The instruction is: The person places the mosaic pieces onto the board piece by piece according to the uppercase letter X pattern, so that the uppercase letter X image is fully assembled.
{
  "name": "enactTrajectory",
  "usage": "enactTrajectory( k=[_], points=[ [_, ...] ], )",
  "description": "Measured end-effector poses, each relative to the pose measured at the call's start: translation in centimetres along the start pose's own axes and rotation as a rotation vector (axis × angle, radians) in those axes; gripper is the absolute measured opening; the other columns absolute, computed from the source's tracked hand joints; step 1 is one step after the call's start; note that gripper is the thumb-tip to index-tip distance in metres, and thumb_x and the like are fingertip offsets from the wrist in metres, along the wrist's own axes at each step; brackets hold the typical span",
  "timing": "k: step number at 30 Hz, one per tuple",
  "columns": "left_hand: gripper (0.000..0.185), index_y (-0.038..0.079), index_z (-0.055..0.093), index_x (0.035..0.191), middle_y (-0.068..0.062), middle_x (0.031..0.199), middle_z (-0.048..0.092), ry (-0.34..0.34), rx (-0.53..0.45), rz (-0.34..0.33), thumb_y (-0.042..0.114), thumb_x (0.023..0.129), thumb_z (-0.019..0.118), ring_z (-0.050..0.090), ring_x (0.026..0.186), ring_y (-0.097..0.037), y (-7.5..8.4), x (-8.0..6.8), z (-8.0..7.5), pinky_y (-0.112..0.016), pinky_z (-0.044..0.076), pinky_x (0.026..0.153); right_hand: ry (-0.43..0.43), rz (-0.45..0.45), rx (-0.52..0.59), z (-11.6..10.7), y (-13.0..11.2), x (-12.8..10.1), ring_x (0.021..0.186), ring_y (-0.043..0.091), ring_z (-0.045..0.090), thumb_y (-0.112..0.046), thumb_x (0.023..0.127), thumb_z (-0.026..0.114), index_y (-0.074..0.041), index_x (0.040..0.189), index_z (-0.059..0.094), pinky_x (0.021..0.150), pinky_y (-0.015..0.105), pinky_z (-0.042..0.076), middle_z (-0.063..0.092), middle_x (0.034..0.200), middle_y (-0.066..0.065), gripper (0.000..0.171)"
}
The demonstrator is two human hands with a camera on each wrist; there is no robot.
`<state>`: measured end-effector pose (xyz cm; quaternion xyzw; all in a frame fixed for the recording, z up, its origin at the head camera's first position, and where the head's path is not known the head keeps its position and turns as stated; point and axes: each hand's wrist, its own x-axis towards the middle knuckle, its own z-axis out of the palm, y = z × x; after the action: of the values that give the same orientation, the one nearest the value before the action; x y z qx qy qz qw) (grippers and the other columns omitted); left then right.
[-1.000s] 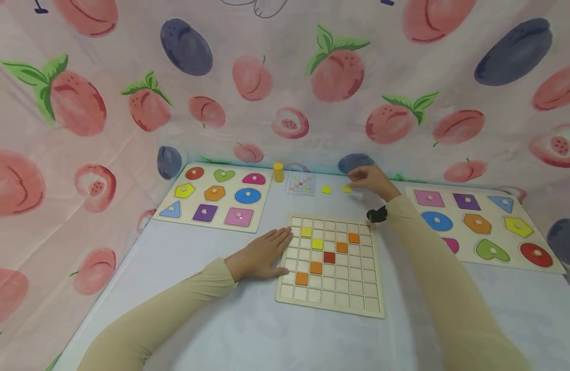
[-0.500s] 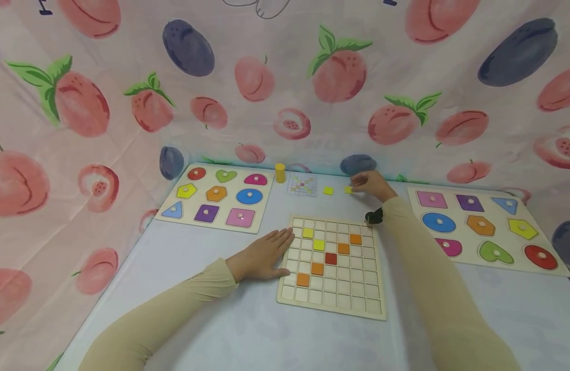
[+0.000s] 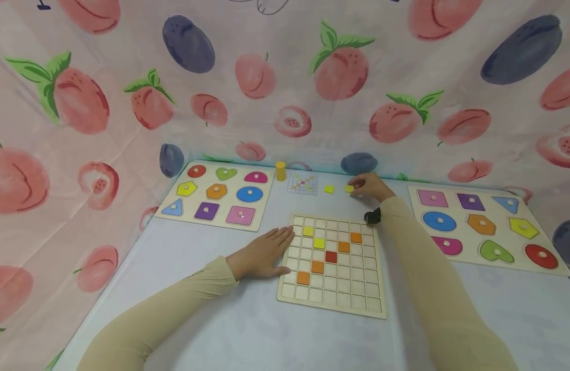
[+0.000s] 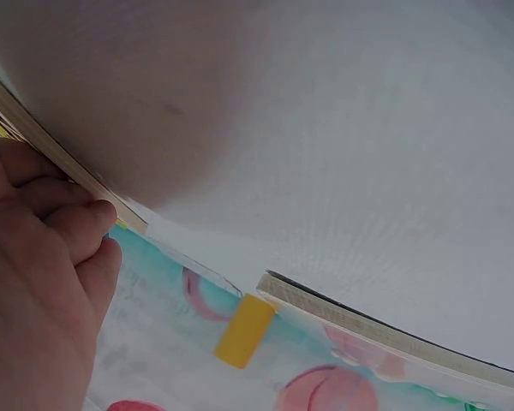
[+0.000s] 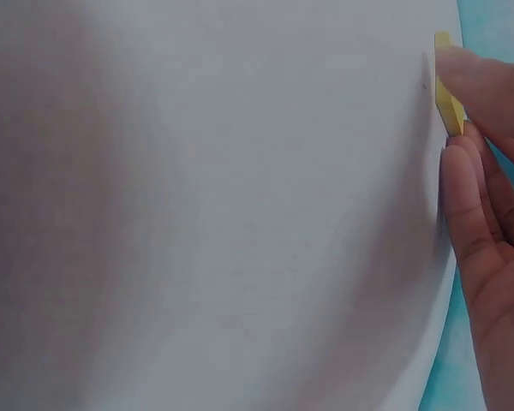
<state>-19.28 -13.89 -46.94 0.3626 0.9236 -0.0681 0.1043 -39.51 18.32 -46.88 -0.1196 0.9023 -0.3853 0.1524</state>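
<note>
Right hand point(image 3: 370, 185) pinches yellow tile point(image 3: 349, 189), tilted on edge.

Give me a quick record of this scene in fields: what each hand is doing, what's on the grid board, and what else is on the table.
Left hand: rests flat, fingers straight, against the left edge of the grid board.
Right hand: pinches a yellow tile at the far side of the table.
Grid board tiles: two yellow, four orange, one red.
Loose yellow tile: lies left of the pinched one.
Pattern card: beyond the board.
Yellow cylinder: upright beside the card.
Shape puzzles: left shape puzzle, right shape puzzle.
</note>
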Motion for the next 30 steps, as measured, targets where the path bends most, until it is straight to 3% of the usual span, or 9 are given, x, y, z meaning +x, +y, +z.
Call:
enactTrajectory(
  k=[6,14,22,30],
  points=[
    [0.086,0.004,0.014,0.151,-0.01,0.159,0.012,-0.006,0.0,-0.003,0.06,0.091,0.041,0.012,0.148,-0.022,0.0,0.0,-0.1,-0.035,0.015,0.121,-0.012,-0.017,-0.028,0.1,-0.1,-0.1,0.1,0.028,0.053,-0.004,0.082,0.069,0.005,0.118,0.062,0.085,0.034,0.047,0.059,0.115,0.025,0.037],
    [0.087,0.004,0.014,0.151,-0.01,0.159,0.011,-0.012,-0.012,-0.003,0.06,0.091,0.041,0.012,0.148,-0.022,0.0,-0.1,-0.2,-0.035,0.015,0.121,-0.029,-0.025,-0.072,0.1,-0.3,-0.1,0.099,0.028,0.055,-0.005,0.083,0.069,0.004,0.116,0.063,0.089,0.04,0.047,0.061,0.113,0.024,0.035],
    [0.087,0.003,0.014,0.15,-0.011,0.159,0.011,0.001,0.003,0.005,0.061,0.091,0.04,0.012,0.148,-0.023,-0.1,0.1,-0.1,-0.035,0.015,0.121,-0.053,-0.05,-0.153,-0.3,0.0,-0.2,0.086,0.021,0.057,-0.007,0.08,0.072,0.003,0.109,0.067,0.078,0.031,0.047,0.066,0.097,0.015,0.03],
    [0.087,0.002,0.015,0.15,-0.011,0.159,0.012,0.004,-0.005,0.007,0.06,0.091,0.041,0.013,0.148,-0.023,-0.1,0.0,0.1,-0.035,0.015,0.121,-0.08,-0.122,-0.182,-0.5,0.4,-1.2,0.08,0.015,0.056,-0.005,0.079,0.071,0.003,0.107,0.067,0.075,0.028,0.048,0.067,0.091,0.013,0.029]
  ],
)
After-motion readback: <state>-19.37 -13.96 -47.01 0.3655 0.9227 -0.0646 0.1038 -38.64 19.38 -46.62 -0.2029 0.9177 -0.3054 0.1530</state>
